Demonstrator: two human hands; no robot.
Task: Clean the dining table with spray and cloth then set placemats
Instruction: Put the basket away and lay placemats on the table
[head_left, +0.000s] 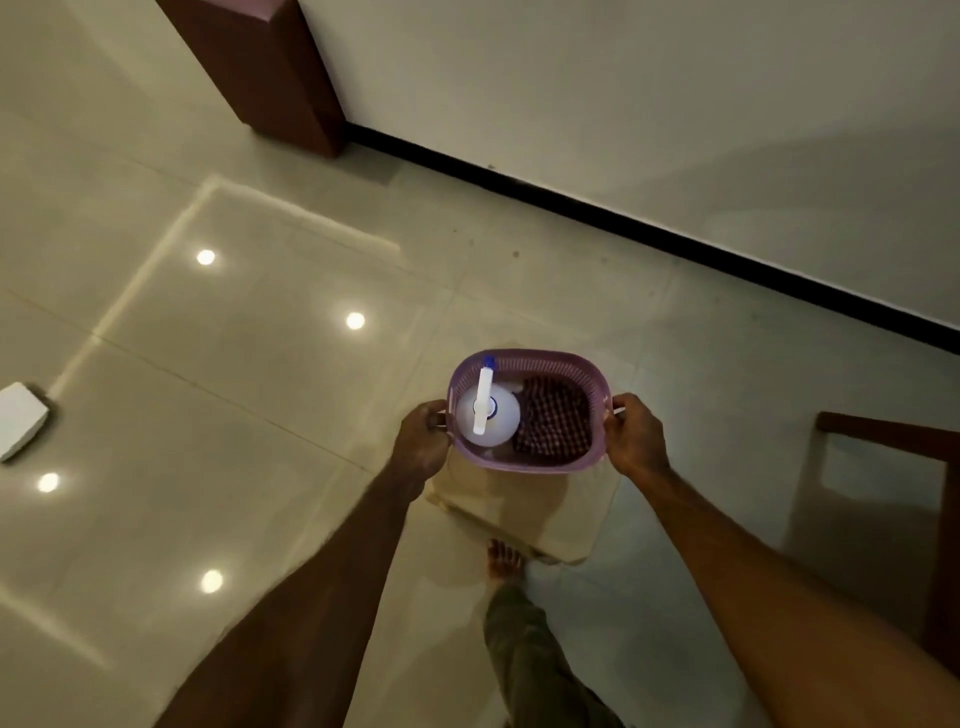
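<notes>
**Item: cleaning kit in carry, en route to the tabletop**

Nearest: one bare foot (503, 558) and a trouser leg (524, 644) on a glossy tiled floor (234, 415).

Left hand (422, 441): fingers curled round the left handle of the basket. Right hand (635, 435): fingers curled round the right handle. Both arms reach forward; the load hangs between them, clear of the floor.

Basket (524, 465): lilac perforated plastic, oval, held roughly level. Contents, two pieces:
- Spray bottle (487, 413), white, upright in the left half, trigger head with a blue nozzle tip pointing away from the person.
- Cloth (555, 421), dark red check, folded, filling the right half, touching or just beside the bottle.

Right of the basket, low in frame: a dark wooden chair (893, 431), partly cut off by the edge.

Left edge: a white box-like object (21, 418) on the floor; identity unclear.

Farther: a black skirting strip (623, 221) along a pale wall (675, 104), and a dark wooden post or furniture side (270, 73) at the top.

Not in view: the dining table and the placemats.

Handling note (judgement): the step is carrying the kit to the table; cleaning looks not yet begun. Keep both handles level so the bottle stays upright against the cloth, steer wide of the chair, and mind bare footing on the polished tiles.
</notes>
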